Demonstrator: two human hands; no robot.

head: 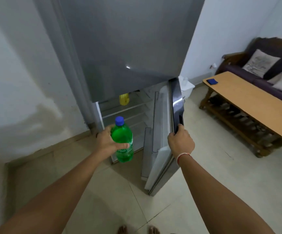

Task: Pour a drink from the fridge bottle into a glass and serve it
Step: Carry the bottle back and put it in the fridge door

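Observation:
A green plastic bottle (pixel 123 141) with a blue cap stands upright in the air in front of the open lower fridge compartment. My left hand (pixel 109 141) grips it around the middle. My right hand (pixel 180 141) grips the outer edge of the lower fridge door (pixel 163 132), which is swung open to the right. The grey fridge (pixel 128 48) rises above, its upper door closed. No glass is in view.
A yellow object (pixel 124 99) sits on an upper fridge shelf. A long wooden table (pixel 255 102) with a blue object (pixel 212 81) stands at the right, a dark sofa (pixel 268 71) with cushions behind it. The floor is pale tile; my toes show at the bottom edge.

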